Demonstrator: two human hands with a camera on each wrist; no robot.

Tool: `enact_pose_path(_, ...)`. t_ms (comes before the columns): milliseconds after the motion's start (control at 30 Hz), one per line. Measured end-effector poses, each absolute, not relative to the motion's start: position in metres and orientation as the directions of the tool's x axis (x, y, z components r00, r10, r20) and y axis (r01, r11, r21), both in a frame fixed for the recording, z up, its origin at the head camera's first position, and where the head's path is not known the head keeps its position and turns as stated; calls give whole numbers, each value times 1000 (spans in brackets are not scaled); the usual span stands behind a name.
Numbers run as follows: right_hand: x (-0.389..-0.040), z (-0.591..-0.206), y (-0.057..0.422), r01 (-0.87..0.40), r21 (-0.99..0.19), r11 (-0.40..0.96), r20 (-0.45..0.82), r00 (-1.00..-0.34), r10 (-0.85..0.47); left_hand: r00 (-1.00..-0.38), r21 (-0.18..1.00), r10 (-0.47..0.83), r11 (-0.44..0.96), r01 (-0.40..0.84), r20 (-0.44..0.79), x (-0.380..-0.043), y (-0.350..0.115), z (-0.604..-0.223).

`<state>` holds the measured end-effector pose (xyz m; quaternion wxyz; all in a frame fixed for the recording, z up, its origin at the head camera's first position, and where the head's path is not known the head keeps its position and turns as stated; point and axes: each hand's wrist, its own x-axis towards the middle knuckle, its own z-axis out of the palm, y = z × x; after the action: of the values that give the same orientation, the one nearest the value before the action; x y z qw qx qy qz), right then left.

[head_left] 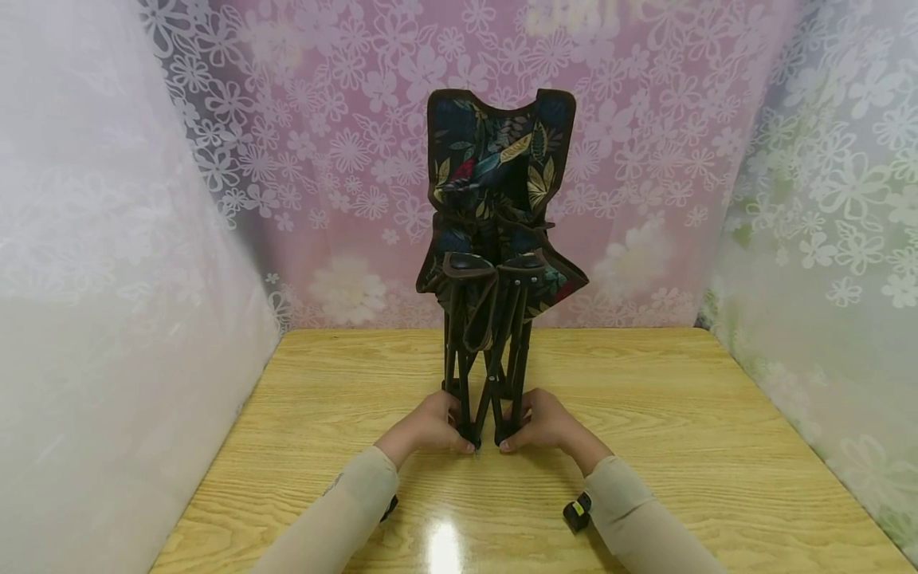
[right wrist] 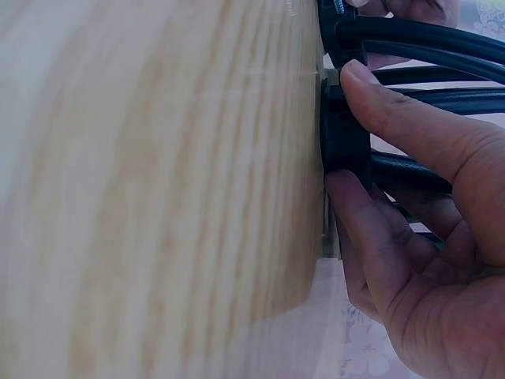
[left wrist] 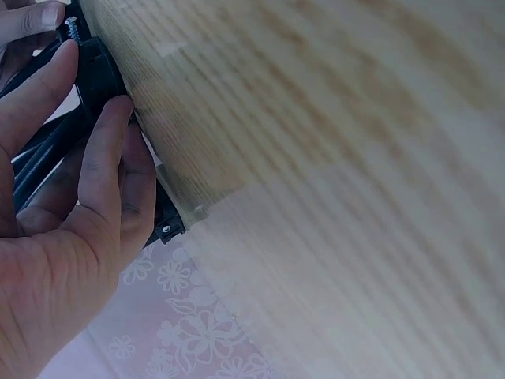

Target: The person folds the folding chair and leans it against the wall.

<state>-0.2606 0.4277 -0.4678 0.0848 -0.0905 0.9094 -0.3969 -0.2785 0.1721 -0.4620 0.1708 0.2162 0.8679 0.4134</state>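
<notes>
A small folding chair [head_left: 502, 159] stands upright and partly folded on the table. Its dark cloth has a leaf pattern with brown edging, and its thin black legs cross below the seat. At the near left foot, my left hand [head_left: 429, 422] pinches the black plastic end between thumb and fingers. My right hand [head_left: 551, 422] grips the near right foot in the same way. In the left wrist view, a screw [left wrist: 72, 30] sticks out of the left foot piece [left wrist: 99, 83] beside the thumb. The right wrist view has the thumb and fingers around the right foot piece [right wrist: 346, 142].
The chair stands on a wood-grain table [head_left: 344, 367]. Behind it hangs a pink floral curtain [head_left: 344, 199], with pale sheets [head_left: 107, 279] at the left and floral ones [head_left: 825, 239] at the right. A small black device [head_left: 577, 513] sits at the right wrist.
</notes>
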Motion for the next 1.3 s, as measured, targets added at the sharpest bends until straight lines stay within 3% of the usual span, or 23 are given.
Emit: enact_pose_path(1300, -275, -472, 432, -112, -752, 649, -74, -965, -251, -851, 812, 516, 536, 230, -99, -291, 174, -466)
